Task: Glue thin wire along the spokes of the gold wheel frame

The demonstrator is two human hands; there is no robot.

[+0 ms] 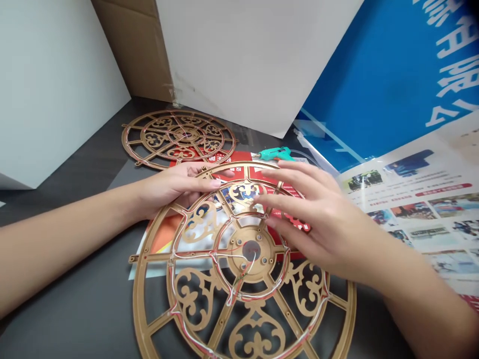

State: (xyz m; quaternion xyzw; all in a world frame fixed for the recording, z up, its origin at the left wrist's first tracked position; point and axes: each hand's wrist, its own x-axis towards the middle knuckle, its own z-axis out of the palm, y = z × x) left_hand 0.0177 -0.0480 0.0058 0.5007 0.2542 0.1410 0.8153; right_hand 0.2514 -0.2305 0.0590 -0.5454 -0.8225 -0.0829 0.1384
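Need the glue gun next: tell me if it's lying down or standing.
Lying down: the teal glue gun rests on its side, nozzle pointing left.

Head-worn camera, looking forward and down from close above the left hand (175,189) and right hand (314,224), near the gold fretwork wheel (194,294), facing the dark tabletop (86,304) and far white boards (243,60).

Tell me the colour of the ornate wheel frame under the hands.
The ornate wheel frame is gold-tan; head view.

Gold fretwork wheel's (144,324) lower rim, cut off
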